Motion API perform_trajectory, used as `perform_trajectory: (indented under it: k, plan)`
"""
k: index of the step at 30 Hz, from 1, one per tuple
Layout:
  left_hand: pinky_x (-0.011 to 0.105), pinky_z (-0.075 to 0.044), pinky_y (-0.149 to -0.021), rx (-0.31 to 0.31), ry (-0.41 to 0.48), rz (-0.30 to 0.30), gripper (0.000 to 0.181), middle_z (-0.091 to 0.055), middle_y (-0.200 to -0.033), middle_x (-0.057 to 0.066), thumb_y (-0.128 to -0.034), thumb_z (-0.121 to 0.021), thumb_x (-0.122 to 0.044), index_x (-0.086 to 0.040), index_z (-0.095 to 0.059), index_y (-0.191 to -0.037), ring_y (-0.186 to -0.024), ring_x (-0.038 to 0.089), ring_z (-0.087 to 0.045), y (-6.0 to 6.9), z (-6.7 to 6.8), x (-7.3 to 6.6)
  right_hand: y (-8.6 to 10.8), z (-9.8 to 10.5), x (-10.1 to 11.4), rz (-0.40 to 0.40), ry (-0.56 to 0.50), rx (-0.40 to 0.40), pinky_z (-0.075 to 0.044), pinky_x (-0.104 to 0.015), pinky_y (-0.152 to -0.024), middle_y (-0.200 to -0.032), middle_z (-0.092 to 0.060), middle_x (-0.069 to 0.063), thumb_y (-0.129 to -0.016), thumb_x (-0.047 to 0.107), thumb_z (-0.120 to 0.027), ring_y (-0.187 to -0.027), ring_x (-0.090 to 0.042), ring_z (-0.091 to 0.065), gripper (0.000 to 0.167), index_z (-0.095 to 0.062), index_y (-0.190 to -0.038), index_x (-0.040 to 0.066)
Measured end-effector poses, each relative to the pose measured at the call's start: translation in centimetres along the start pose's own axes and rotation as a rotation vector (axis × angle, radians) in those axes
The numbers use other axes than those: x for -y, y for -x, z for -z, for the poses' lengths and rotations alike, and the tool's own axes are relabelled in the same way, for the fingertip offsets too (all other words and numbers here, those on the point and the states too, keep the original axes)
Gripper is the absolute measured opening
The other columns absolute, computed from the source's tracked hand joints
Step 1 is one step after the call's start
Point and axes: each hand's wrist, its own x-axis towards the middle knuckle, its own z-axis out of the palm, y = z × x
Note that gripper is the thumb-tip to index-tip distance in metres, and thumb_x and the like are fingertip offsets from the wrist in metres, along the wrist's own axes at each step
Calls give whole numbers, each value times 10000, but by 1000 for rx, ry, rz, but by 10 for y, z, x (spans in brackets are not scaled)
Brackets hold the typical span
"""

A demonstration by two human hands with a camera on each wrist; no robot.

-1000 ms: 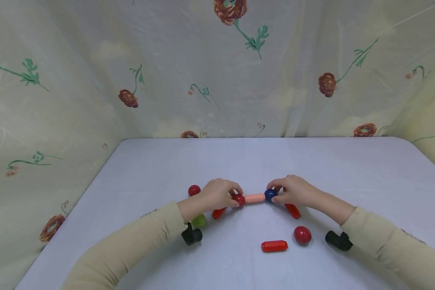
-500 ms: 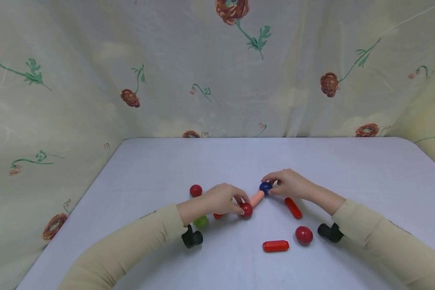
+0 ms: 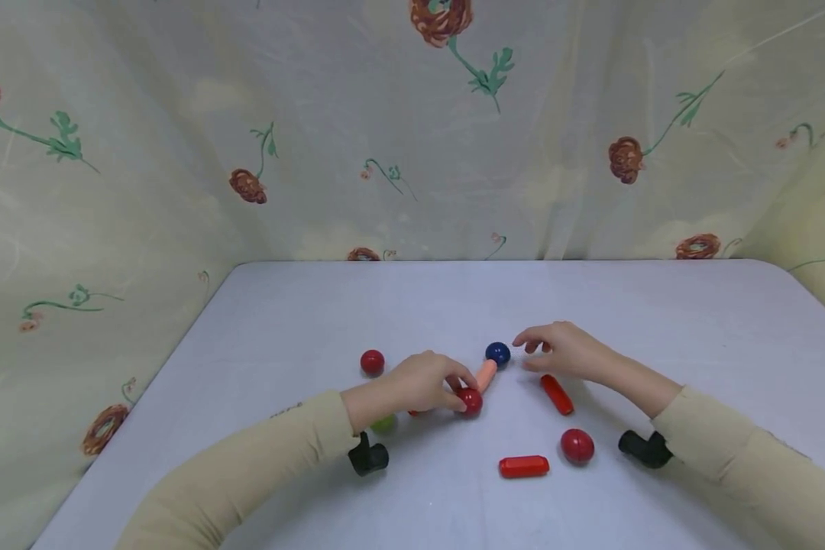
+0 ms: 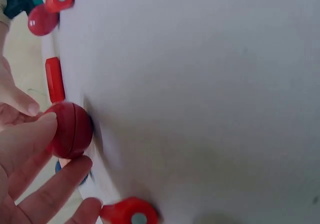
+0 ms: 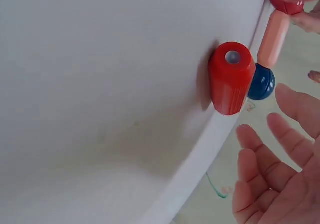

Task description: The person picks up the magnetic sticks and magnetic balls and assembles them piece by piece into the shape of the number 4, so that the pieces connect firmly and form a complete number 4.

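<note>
My left hand point(image 3: 426, 380) pinches a red ball point(image 3: 470, 402) between thumb and fingers; the left wrist view shows the thumb on that ball point(image 4: 72, 130). A salmon stick point(image 3: 485, 375) joins it to a blue ball point(image 3: 498, 354) farther back, so the piece lies slanted. Just right of the blue ball, my right hand point(image 3: 569, 351) holds nothing, its fingers apart and loosely bent. In the right wrist view the fingers of this hand point(image 5: 280, 164) are clear of the blue ball point(image 5: 262, 82). A red stick point(image 3: 557, 394) lies below the right hand.
Nearer the front lie another red stick point(image 3: 524, 467) and a red ball point(image 3: 577, 446). Behind the left forearm is a red ball point(image 3: 372, 362); a green ball point(image 3: 384, 424) and a red piece point(image 3: 417, 413) are partly hidden under it. A flowered curtain hangs behind the table.
The joined piece has turned from nearly level to slanted, its red end moving nearer and its blue end farther away. My right hand has let go of the blue ball and moved right.
</note>
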Motion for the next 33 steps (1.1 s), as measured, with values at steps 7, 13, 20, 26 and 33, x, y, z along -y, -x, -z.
perform_trajectory:
  k: [7, 13, 20, 26, 33]
  plan:
    - [341, -372, -855, -97, -44, 4, 282, -659, -877, -109, -771, -735, -266, -254, -671, -1045, -808, 59, -531, 7, -4, -2, 26, 2, -2, -71, 1, 54, -468, -234, -595, -850, -584, -34, -782, 167, -703, -732, -139, -512, 351, -603, -1096, 47]
    - [364, -355, -883, -128, -66, -4, 267, -654, -832, -116, -757, -747, -278, -231, -678, -1011, -790, 47, -526, 8, -6, -2, 38, -4, -1, -109, 10, 92, -440, -236, -556, -747, -528, -1, -751, 179, -734, -651, -125, -474, 396, -578, -1089, 45]
    - [334, -360, -838, -146, -76, 4, 246, -645, -812, -111, -756, -746, -293, -222, -673, -980, -764, 55, -513, 6, -7, -3, 42, -5, -2, -103, 6, 88, -445, -228, -544, -712, -519, 8, -738, 148, -743, -620, -118, -469, 403, -568, -1085, 41]
    - [317, -350, -807, -160, -66, -2, 266, -659, -836, -95, -757, -746, -285, -213, -674, -1002, -791, 68, -528, 5, -7, -4, 43, -5, -3, -60, 9, 90, -458, -218, -560, -773, -560, -2, -743, 77, -720, -643, -111, -487, 334, -592, -1049, 48]
    - [308, -347, -793, -181, -58, -3, 254, -672, -862, -89, -758, -744, -284, -217, -672, -992, -798, 63, -544, 5, -9, -4, 41, -5, -3, -52, 19, 99, -463, -222, -570, -812, -593, -21, -757, 48, -695, -645, -110, -492, 275, -617, -1020, 58]
